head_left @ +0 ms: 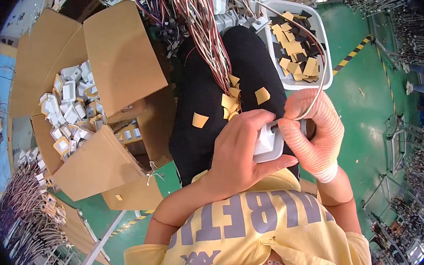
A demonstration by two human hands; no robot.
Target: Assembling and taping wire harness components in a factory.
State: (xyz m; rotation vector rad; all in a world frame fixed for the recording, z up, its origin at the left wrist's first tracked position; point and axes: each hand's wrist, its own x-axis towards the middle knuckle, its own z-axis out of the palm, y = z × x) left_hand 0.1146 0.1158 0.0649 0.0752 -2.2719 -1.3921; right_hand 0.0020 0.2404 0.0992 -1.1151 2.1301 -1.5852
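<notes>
My left hand (239,153) is bare and closed round a small white plastic housing (269,146), its thumb along the lower edge. On my right hand (319,135) is an orange-and-white knitted glove. Its thumb and forefinger pinch a thin pale cable (325,65) at the top of the housing. The cable arcs up and away past a white bin. Whether its end is inside the housing is hidden by my fingers. Several tan pads (229,103) lie on my black-trousered lap, below a hanging bundle of red, white and brown cables (205,36).
At the left an open cardboard box (124,64) holds many white housings (71,113). The white bin (326,34) at the upper right contains tan and black pads (293,48). Racks of cables (19,222) stand around the green floor (360,133), which has black-and-yellow tape (352,53).
</notes>
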